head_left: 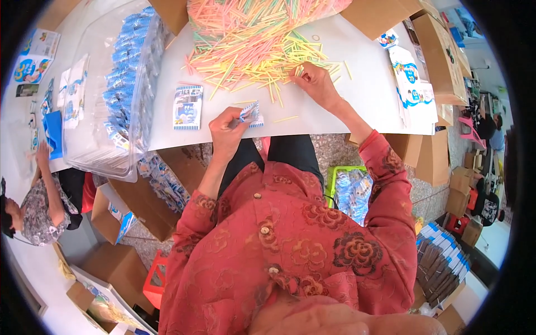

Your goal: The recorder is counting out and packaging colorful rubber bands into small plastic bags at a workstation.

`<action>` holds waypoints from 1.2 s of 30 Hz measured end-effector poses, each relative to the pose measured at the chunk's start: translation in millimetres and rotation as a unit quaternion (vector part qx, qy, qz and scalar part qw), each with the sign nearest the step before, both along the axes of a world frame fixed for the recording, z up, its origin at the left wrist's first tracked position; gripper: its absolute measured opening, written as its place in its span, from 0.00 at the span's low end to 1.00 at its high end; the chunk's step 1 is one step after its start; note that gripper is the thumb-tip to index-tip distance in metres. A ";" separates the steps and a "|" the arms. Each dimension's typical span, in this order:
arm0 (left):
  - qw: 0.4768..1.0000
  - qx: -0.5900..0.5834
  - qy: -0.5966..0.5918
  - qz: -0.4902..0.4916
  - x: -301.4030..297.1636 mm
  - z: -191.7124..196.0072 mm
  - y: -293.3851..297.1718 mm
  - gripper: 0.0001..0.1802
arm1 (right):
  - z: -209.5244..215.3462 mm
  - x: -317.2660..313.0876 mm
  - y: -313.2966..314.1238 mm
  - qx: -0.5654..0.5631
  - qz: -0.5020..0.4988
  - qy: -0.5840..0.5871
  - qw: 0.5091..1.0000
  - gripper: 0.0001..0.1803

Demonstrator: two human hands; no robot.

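packet (249,113) in left hand (227,129) | right hand (316,82) picking sticks (251,39) | tub (89,139) of packets

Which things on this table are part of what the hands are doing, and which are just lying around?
In use:
left hand holding a small packet
right hand in the straw pile

Lying about:
flat packet
clear bin of blue packets
cardboard boxes
green crate
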State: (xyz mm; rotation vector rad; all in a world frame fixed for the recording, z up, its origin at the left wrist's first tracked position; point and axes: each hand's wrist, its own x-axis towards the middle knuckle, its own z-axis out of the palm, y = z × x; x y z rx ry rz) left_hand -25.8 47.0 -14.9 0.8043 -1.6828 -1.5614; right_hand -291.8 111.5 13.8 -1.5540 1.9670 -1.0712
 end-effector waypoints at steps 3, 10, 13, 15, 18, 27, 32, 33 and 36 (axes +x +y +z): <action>1.000 0.009 0.016 -0.006 -1.0 -7.2 -1.6 0.07 | 7.3 3.2 -2.2 -0.003 -0.006 -0.064 0.998 0.05; 0.998 -0.053 0.021 0.006 -13.0 3.0 -2.9 0.07 | 92.8 53.6 -7.4 0.027 0.101 -0.367 0.925 0.06; 0.998 -0.058 -0.004 -0.006 -16.0 7.5 -3.1 0.06 | 91.0 65.2 -7.6 0.053 0.122 -0.360 0.923 0.06; 0.998 -0.068 -0.003 -0.009 -16.7 10.5 -3.2 0.06 | 88.4 71.3 -6.9 0.056 0.113 -0.308 0.943 0.06; 0.997 -0.082 -0.008 -0.013 -15.8 10.6 -2.7 0.06 | 92.9 74.3 -4.9 0.061 0.096 -0.229 0.967 0.06; 0.995 -0.101 -0.017 -0.011 -17.6 11.0 -4.0 0.05 | 91.4 80.0 -5.1 0.017 0.117 -0.167 0.979 0.05; 0.993 -0.116 -0.014 -0.001 -19.2 18.2 -5.8 0.05 | 93.8 80.7 -5.6 -0.002 0.139 -0.108 0.984 0.06; 0.994 -0.111 -0.015 0.001 -19.6 19.1 -5.9 0.06 | 93.5 80.4 -6.1 -0.019 0.136 -0.099 0.986 0.06; 0.994 -0.109 -0.015 0.005 -20.7 19.9 -6.2 0.06 | 96.4 75.8 -8.1 -0.006 0.144 -0.086 0.986 0.07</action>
